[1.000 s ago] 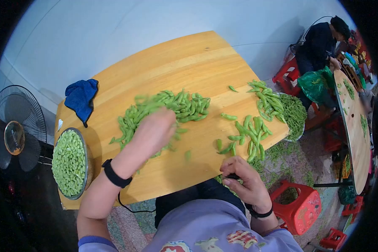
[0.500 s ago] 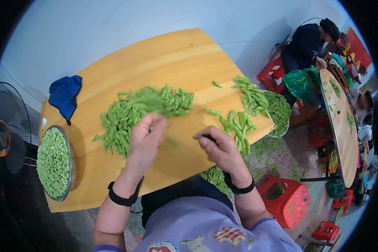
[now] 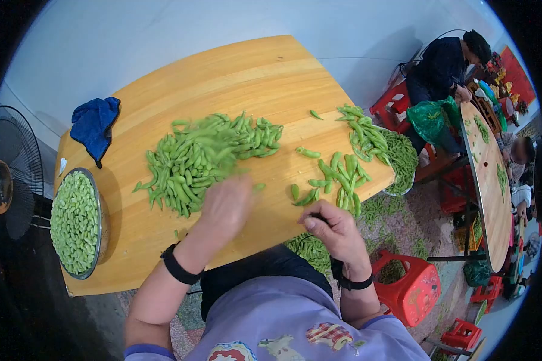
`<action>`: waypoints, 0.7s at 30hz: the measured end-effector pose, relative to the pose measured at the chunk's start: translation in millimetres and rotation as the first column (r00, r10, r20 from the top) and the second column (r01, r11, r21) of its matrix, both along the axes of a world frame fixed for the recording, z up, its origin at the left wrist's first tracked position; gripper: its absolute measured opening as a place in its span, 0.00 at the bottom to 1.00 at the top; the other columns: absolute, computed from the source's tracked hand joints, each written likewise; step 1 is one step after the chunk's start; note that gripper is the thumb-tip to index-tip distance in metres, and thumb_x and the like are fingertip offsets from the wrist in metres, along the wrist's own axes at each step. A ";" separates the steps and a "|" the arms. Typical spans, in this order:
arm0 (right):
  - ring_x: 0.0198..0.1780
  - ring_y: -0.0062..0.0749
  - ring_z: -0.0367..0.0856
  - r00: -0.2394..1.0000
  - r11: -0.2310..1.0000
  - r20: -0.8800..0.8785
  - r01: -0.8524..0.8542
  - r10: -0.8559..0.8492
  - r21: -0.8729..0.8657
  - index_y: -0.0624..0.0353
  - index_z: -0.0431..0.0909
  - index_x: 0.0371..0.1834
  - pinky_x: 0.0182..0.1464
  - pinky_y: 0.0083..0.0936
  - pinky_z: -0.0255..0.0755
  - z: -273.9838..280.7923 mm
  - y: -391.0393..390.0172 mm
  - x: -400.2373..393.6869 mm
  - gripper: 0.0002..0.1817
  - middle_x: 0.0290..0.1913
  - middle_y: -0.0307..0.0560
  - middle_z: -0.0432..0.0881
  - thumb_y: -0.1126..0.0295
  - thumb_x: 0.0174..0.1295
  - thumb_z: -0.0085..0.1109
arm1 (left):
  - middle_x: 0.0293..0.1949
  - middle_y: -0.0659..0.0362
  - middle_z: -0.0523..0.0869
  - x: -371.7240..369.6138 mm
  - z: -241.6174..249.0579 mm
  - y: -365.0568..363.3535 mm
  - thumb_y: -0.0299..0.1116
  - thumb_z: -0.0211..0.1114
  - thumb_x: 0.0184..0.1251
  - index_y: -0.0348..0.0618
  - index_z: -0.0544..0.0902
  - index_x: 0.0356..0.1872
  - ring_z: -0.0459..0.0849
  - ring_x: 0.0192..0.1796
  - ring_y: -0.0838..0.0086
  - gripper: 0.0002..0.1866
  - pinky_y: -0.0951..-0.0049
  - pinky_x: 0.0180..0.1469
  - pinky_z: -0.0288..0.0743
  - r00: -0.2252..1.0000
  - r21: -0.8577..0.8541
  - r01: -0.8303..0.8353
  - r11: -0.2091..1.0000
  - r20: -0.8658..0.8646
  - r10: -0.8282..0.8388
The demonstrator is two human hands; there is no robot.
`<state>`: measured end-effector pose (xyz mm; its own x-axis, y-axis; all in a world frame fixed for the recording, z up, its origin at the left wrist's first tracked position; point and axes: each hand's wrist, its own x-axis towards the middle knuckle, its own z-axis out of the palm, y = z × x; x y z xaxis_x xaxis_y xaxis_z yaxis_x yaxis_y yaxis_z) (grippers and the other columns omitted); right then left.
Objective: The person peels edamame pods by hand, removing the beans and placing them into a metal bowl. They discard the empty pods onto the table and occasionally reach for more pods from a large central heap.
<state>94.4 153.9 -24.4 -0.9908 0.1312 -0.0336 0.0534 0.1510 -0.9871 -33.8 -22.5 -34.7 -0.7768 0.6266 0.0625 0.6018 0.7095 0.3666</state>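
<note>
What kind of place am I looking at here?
Probably an informal food-prep workspace: a wooden table heaped with green bean pods, a metal bowl of shelled beans, and red plastic stools around.

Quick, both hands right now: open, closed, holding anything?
Left hand: blurred beside the pod pile; grip cannot be told.
Right hand: closed around something small and dark.

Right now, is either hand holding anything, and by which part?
The right hand pinches a small dark thing by its end; what it is cannot be told. The left hand is blurred beside the pile of pods, so its hold cannot be told.
</note>
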 end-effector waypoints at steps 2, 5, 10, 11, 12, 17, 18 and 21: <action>0.31 0.16 0.69 0.993 0.987 -0.093 -0.059 0.073 0.146 0.63 0.75 0.39 0.32 0.14 0.64 -5.9 -2.0 1.8 0.07 0.29 0.36 0.74 0.73 0.59 0.54 | 0.27 0.49 0.77 0.2 -10.9 0.2 0.31 0.64 0.50 0.38 0.74 0.28 0.77 0.33 0.55 0.09 0.61 0.36 0.71 1.000 0.001 0.001 1.000 -0.012 -0.001; 0.29 0.21 0.71 0.995 0.984 -0.097 -0.007 0.025 0.179 0.63 0.74 0.41 0.33 0.18 0.66 3.4 -3.4 -1.9 0.09 0.29 0.39 0.74 0.75 0.57 0.55 | 0.28 0.49 0.77 7.4 6.2 -3.2 0.30 0.65 0.49 0.37 0.73 0.28 0.77 0.32 0.55 0.10 0.62 0.36 0.71 0.998 0.095 0.057 0.994 -0.002 -0.057; 0.29 0.47 0.74 0.943 0.891 -0.281 -0.032 0.176 0.454 0.64 0.72 0.43 0.31 0.33 0.69 12.6 -13.1 -13.9 0.14 0.29 0.54 0.73 0.72 0.54 0.58 | 0.28 0.54 0.77 24.3 23.0 -5.3 0.27 0.64 0.50 0.37 0.73 0.30 0.76 0.29 0.63 0.10 0.67 0.32 0.70 0.949 0.333 0.145 0.932 0.219 -0.226; 0.30 0.51 0.74 0.929 0.851 -0.298 -0.034 0.221 0.524 0.64 0.72 0.44 0.31 0.35 0.69 12.6 -14.0 -14.3 0.14 0.29 0.55 0.72 0.73 0.54 0.58 | 0.26 0.58 0.76 24.0 23.2 -7.4 0.27 0.64 0.51 0.38 0.74 0.31 0.74 0.27 0.69 0.08 0.72 0.30 0.68 0.916 0.391 0.071 0.918 0.339 -0.215; 0.31 0.50 0.74 0.929 0.826 -0.288 -0.033 0.234 0.563 0.64 0.72 0.42 0.30 0.36 0.69 15.7 -14.2 -13.8 0.13 0.29 0.54 0.71 0.74 0.53 0.57 | 0.25 0.62 0.75 24.7 23.4 -8.8 0.26 0.63 0.53 0.39 0.75 0.32 0.73 0.25 0.76 0.07 0.77 0.28 0.66 0.865 0.436 -0.013 0.900 0.456 -0.209; 0.34 0.42 0.78 0.956 0.943 -0.202 -0.145 0.211 0.299 0.63 0.73 0.41 0.34 0.32 0.71 14.2 -19.6 -9.8 0.11 0.34 0.53 0.75 0.72 0.56 0.57 | 0.22 0.67 0.75 33.7 25.9 -12.6 0.26 0.62 0.57 0.37 0.77 0.36 0.68 0.23 0.87 0.07 0.86 0.25 0.61 0.523 0.603 -0.498 0.623 0.782 -0.340; 0.36 0.39 0.79 0.967 0.973 -0.135 -0.199 0.214 0.121 0.62 0.73 0.41 0.37 0.30 0.71 13.0 -19.0 -8.3 0.10 0.36 0.52 0.77 0.71 0.58 0.56 | 0.21 0.66 0.76 35.5 24.9 -13.4 0.26 0.62 0.58 0.36 0.77 0.38 0.68 0.23 0.88 0.08 0.87 0.24 0.60 0.433 0.608 -0.577 0.545 0.794 -0.428; 0.37 0.37 0.79 0.949 0.950 -0.054 -0.312 0.310 -0.024 0.60 0.71 0.46 0.39 0.30 0.72 6.5 -8.6 -11.1 0.11 0.41 0.45 0.78 0.70 0.61 0.53 | 0.24 0.66 0.78 37.9 27.4 -15.1 0.27 0.62 0.58 0.36 0.78 0.42 0.69 0.23 0.86 0.11 0.86 0.24 0.61 0.566 0.615 -0.465 0.637 0.759 -0.321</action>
